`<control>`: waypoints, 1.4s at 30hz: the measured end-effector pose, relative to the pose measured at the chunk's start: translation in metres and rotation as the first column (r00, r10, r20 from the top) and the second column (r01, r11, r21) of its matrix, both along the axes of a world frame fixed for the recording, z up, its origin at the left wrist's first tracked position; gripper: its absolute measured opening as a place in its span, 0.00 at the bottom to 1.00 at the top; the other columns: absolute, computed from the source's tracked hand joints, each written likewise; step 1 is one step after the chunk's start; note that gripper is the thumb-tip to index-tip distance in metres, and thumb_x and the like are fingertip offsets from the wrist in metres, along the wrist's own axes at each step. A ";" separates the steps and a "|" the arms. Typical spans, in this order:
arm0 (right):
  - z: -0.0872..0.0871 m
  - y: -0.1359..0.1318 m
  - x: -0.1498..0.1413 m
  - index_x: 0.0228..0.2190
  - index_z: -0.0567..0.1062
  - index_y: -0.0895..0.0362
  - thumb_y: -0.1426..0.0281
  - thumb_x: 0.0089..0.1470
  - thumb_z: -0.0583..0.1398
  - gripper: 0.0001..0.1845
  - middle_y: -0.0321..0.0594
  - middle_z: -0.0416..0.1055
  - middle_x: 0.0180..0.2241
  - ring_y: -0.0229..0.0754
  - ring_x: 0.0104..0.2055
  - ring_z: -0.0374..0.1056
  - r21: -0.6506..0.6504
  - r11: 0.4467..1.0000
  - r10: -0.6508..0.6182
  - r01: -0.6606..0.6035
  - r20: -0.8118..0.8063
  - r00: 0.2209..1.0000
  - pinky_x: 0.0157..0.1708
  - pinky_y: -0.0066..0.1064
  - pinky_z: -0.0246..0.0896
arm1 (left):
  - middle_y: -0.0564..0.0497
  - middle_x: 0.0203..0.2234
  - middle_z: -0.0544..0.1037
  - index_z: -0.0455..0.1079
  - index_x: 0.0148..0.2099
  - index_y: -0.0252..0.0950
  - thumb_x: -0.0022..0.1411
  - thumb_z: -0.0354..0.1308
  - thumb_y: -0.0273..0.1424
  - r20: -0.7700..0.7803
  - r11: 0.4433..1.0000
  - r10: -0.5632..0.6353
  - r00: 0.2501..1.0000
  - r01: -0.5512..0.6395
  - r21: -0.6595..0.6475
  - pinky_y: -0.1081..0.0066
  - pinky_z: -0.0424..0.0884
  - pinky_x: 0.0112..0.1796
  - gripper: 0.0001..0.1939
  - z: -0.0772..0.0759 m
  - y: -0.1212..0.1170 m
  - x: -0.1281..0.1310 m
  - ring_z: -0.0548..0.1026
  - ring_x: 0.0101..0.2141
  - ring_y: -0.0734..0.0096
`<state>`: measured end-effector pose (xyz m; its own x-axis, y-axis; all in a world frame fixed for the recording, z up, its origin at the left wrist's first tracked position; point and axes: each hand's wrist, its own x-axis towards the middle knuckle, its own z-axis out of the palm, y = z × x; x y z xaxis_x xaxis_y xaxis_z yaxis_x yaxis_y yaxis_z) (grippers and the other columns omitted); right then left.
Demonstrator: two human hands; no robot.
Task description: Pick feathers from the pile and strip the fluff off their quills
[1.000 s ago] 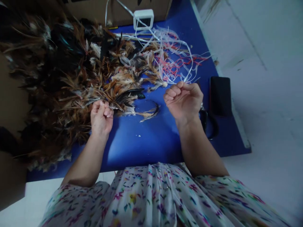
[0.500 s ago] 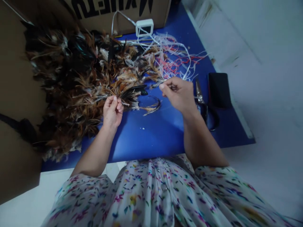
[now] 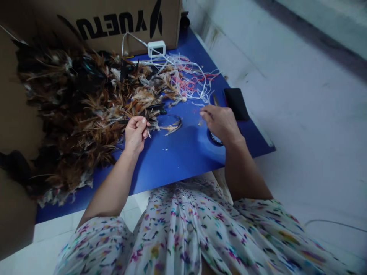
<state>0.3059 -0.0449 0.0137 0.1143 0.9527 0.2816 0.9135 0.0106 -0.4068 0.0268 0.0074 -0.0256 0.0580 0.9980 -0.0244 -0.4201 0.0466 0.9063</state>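
My left hand (image 3: 135,134) is closed in a pinch at the near edge of the feather pile (image 3: 97,103). Between thumb and forefinger it grips a feather (image 3: 148,114), dark, with a pale bit showing below the fingers. Over the right part of the blue table, my right hand (image 3: 223,123) has its fingertips pressed together. A tiny blurred scrap hangs or drops just below them; what the fingers hold is too small to tell. Scissors (image 3: 215,100) lie partly hidden beneath that hand. A curved loose feather (image 3: 172,126) rests on the table between both hands.
White and red plastic strips (image 3: 190,78) lie tangled behind my right hand. A small white-framed device (image 3: 156,49) stands before a cardboard box (image 3: 169,23). A black phone-like slab (image 3: 236,104) is by the table's right edge, near the wall. Another cardboard panel (image 3: 17,122) borders the left.
The view has turned, so the table appears shifted left. My right hand has moved away from the feathers and nearer to me, over the scissors. My left hand keeps its pinch.
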 end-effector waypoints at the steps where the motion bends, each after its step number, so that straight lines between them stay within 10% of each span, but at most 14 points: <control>1: 0.000 -0.005 0.000 0.37 0.79 0.56 0.74 0.58 0.56 0.11 0.43 0.77 0.32 0.46 0.36 0.73 0.026 0.998 -0.052 0.052 0.015 0.999 0.41 0.40 0.67 | 0.57 0.20 0.76 0.67 0.33 0.35 0.43 0.76 0.41 -0.013 1.000 -0.003 1.000 0.003 0.011 0.81 0.55 0.12 0.24 0.000 0.000 0.001 0.61 0.11 0.85; 18: -0.018 -0.031 -0.005 0.39 0.75 0.55 0.72 0.59 0.55 0.09 0.46 0.76 0.38 0.50 0.44 0.71 0.423 0.877 -0.231 0.230 -0.048 0.972 0.49 0.46 0.65 | 0.56 0.19 0.77 0.68 0.35 0.36 0.45 0.75 0.41 -0.150 0.994 -0.037 0.988 0.052 0.101 0.80 0.56 0.13 0.23 -0.005 -0.003 0.010 0.63 0.12 0.84; 24: -0.016 -0.036 -0.054 0.40 0.78 0.54 0.75 0.57 0.57 0.12 0.47 0.74 0.49 0.53 0.54 0.67 0.523 0.848 -0.086 0.086 -0.024 0.996 0.55 0.49 0.62 | 0.56 0.20 0.77 0.68 0.37 0.36 0.48 0.73 0.42 -0.212 0.977 -0.101 0.972 0.137 0.162 0.80 0.59 0.14 0.22 -0.006 -0.008 0.013 0.64 0.12 0.83; 26: -0.018 -0.035 -0.071 0.38 0.79 0.55 0.72 0.58 0.58 0.09 0.43 0.78 0.38 0.49 0.47 0.71 0.501 0.865 0.070 -0.009 -0.103 0.992 0.52 0.46 0.65 | 0.57 0.20 0.77 0.68 0.38 0.36 0.48 0.73 0.43 -0.226 0.976 -0.104 0.969 0.143 0.165 0.80 0.59 0.14 0.22 -0.005 -0.009 0.013 0.64 0.12 0.84; 32: -0.033 -0.020 -0.109 0.45 0.77 0.57 0.63 0.49 0.67 0.21 0.36 0.76 0.30 0.38 0.30 0.70 0.075 0.976 0.188 -0.207 -0.769 0.611 0.35 0.33 0.67 | 0.59 0.20 0.76 0.68 0.40 0.36 0.49 0.72 0.44 -0.245 0.960 -0.199 0.949 0.239 0.148 0.80 0.58 0.15 0.24 -0.002 -0.012 0.012 0.64 0.12 0.84; 42: -0.038 -0.006 -0.119 0.35 0.81 0.57 0.61 0.44 0.70 0.17 0.38 0.78 0.31 0.39 0.32 0.71 0.048 0.970 0.131 -0.238 -0.929 0.346 0.37 0.34 0.66 | 0.60 0.18 0.72 0.69 0.43 0.37 0.46 0.73 0.45 -0.245 0.945 -0.316 0.917 0.327 0.008 0.78 0.57 0.16 0.27 0.002 -0.016 0.009 0.63 0.14 0.82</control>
<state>0.1867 -0.0505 -0.0244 0.0684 0.9968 0.0425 -0.0556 0.0463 -0.9974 0.0355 -0.0087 -0.0238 0.3743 0.9268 -0.0302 -0.1627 0.0977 0.9818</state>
